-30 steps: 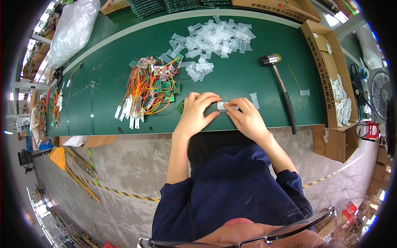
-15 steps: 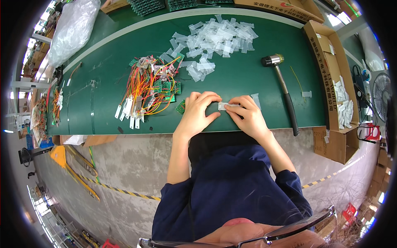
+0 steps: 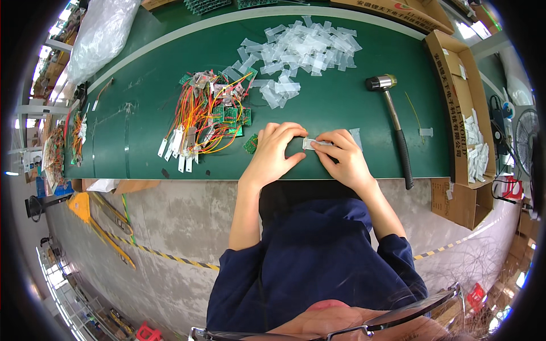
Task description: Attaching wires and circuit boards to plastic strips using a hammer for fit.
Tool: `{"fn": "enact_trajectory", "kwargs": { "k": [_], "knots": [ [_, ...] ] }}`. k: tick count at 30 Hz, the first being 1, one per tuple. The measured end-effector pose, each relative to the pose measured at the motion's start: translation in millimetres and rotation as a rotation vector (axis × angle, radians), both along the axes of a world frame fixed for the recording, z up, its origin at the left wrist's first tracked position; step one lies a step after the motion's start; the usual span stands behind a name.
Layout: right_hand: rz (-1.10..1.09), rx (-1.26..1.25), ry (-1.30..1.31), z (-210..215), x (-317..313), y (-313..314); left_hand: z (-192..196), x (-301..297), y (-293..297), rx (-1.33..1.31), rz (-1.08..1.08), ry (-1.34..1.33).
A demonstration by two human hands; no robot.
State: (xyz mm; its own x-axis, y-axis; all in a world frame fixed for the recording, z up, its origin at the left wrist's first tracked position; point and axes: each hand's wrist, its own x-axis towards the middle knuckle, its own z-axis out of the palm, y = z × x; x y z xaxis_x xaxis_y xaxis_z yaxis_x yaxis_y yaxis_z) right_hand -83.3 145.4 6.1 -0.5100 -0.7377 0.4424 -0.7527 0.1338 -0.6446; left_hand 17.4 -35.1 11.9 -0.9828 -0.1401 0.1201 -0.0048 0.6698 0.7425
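Observation:
A small flat white rectangular piece (image 3: pixel 310 144) lies near the table's front edge, between my hands. My right hand (image 3: pixel 346 159) has its fingers pinched together on the right end of that piece, partly covering it. My left hand (image 3: pixel 274 152) curves around the left side, its fingertips by the piece's upper left corner and the thumb spread away below. A green circuit board (image 3: pixel 251 144) sits partly tucked beside my left hand. Just behind my right fingers rests a clear plastic sleeve (image 3: pixel 356 138).
Wired circuit boards (image 3: pixel 210 122) lie heaped at left, with a pile of clear sleeves (image 3: pixel 310 48) farther back. A black-handled mallet (image 3: pixel 393 122) lies at right, before a cardboard box (image 3: pixel 446 96) holding white pieces (image 3: pixel 476 150). A plastic bag (image 3: pixel 105 42) sits far left.
The view has shifted slightly. Both hands stay around the white piece, which appears slightly more tilted; their grip looks nearly the same.

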Motion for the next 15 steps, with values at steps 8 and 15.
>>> {"fn": "enact_trajectory", "kwargs": {
  "k": [8, 15],
  "knots": [
    [-0.005, 0.024, 0.075, -3.7, 0.7, 0.9, -0.8, -0.5, -0.8, -0.008, 0.003, 0.038],
    [0.003, 0.046, 0.068, -2.4, 0.1, -0.5, -0.6, 0.8, -0.1, -0.01, 0.003, 0.009]
  ]
}}
